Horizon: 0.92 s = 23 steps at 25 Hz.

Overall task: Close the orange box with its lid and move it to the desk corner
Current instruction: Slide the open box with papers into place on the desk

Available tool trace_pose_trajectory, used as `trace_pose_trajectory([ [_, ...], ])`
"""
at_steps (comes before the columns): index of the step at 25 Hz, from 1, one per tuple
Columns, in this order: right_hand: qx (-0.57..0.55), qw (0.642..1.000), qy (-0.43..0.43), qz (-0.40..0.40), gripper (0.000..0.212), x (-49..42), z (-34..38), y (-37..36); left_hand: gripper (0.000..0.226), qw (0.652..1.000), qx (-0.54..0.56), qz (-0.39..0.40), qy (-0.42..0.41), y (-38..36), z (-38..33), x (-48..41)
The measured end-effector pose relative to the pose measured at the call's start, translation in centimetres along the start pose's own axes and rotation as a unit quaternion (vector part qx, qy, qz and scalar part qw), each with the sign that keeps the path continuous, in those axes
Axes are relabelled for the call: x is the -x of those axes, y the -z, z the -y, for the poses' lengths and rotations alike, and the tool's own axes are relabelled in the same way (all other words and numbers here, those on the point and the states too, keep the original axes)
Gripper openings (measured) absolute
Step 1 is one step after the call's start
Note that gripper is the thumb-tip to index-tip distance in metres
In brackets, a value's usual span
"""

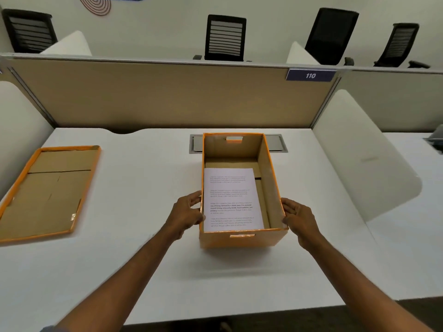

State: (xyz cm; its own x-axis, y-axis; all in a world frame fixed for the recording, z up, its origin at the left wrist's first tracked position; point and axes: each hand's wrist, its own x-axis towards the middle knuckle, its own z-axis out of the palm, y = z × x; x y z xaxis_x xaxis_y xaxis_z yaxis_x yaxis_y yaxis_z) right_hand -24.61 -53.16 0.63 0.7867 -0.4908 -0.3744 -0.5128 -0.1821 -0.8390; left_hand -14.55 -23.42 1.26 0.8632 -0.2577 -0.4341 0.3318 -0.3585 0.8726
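An orange box (242, 239) stands open in the middle of the white desk (148, 188), with a printed sheet of paper (231, 200) lying inside it. My left hand (185, 213) presses against the box's left wall near the front corner. My right hand (298, 218) holds the right wall at the opposite front corner. The box's lid (45, 192) lies upside down at the desk's left side, well apart from the box, its brown inner face up and orange rim showing.
A grey cable hatch (275, 142) sits behind the box. A tan partition (167, 97) with a "110" sign (310, 75) closes the back. White side dividers (364, 159) flank the desk. Black office chairs (225, 37) stand beyond the partition.
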Motion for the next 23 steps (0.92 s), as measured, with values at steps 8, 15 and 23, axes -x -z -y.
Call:
trace_pose_trajectory([
  [8, -0.014, 1.0, -0.012, -0.002, 0.062, 0.0, -1.6, -0.1, 0.079, 0.999, -0.029, 0.03, -0.006, -1.1, 1.2, -1.5],
  [15, 0.25, 0.962, 0.104, -0.03, 0.078, 0.9, 2.1, -4.8, 0.07, 0.979, -0.186, -0.076, -0.036, -0.1, 2.9, -1.2],
  [23, 0.224, 0.926, 0.287, 0.103, 0.069, 3.3, 7.3, -18.3, 0.059, 0.923, -0.3, -0.228, -0.08, 10.6, 5.5, 2.9],
])
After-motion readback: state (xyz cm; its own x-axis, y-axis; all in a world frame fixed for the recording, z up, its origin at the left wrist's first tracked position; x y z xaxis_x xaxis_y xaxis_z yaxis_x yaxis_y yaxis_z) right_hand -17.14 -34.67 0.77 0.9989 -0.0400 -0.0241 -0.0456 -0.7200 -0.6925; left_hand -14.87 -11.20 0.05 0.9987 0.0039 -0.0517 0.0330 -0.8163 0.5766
